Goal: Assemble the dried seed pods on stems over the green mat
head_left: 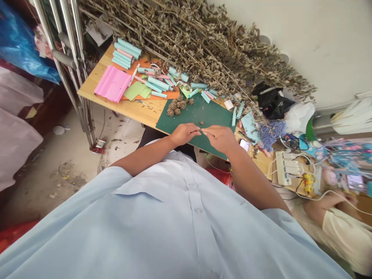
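Over the near edge of a green mat [186, 120], my left hand [185, 133] and my right hand [220, 136] meet with fingertips almost touching. Both are closed in a pinch; whatever lies between the fingers is too small to make out. Just beyond them on the mat is a small brown bit [201, 123]. Farther left, a pile of brown, dried, rough balls [176, 105] rests on the mat, one of them a little apart from the others.
Rolled blue and pink papers [157, 83] and a pink sheet [112, 83] lie on the wooden table [93, 77]. Dried leafy stalks [203, 46] lean across its back. A phone [244, 145] and a power strip [283, 166] are rightward. Metal crutches [69, 58] stand left. Another person's arm [322, 205] shows right.
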Motion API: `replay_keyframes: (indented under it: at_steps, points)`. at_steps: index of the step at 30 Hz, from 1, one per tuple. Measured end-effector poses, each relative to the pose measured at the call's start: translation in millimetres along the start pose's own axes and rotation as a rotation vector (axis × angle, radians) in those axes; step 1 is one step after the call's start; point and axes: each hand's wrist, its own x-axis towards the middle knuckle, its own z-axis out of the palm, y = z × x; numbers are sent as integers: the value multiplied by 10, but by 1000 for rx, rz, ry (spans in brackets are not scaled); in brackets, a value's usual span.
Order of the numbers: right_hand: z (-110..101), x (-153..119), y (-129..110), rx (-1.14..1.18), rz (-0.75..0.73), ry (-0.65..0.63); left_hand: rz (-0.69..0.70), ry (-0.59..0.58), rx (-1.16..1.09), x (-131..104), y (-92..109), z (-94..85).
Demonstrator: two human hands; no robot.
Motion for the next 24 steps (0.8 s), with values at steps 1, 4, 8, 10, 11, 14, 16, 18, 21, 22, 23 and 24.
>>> replay_keyframes:
  at_steps: [1, 4, 8, 10, 11, 14, 16, 18, 21, 22, 23, 24]
  points:
    - [16, -15, 3, 22, 12, 30, 0, -1, 6, 2, 0, -1]
    - [61, -33, -12, 64, 8, 51, -2, -2, 19, 8, -6, -1]
    - [93, -31, -44, 60, -14, 2, 2, -16, 14, 10, -22, 1]
    - [95, -39, -49, 40, -11, -1, 4, -22, 16, 8, -28, 1]
    - [94, -45, -50, 32, -14, -2, 4, -24, 18, 6, -31, 2]
    - [92, -61, -57, 21, -20, -5, 1, -22, 21, 3, -33, 5]
    - [91, -61, -76, -4, -5, -13, -3, -22, 19, 2, -29, 6]
    - [85, -49, -108, -51, 23, -30, -2, -26, 16, 3, -21, 3]
    - [65, -24, -157, -94, 57, -38, -2, -20, 16, 7, -5, -6]
    - [57, -20, -166, -83, 61, -30, -4, -14, 18, 8, -2, -9]
    - [50, -19, -170, -58, 61, -16, -5, -10, 21, 8, 1, -12]
    - [46, -23, -167, -23, 61, 6, -4, -8, 22, 8, 2, -13]
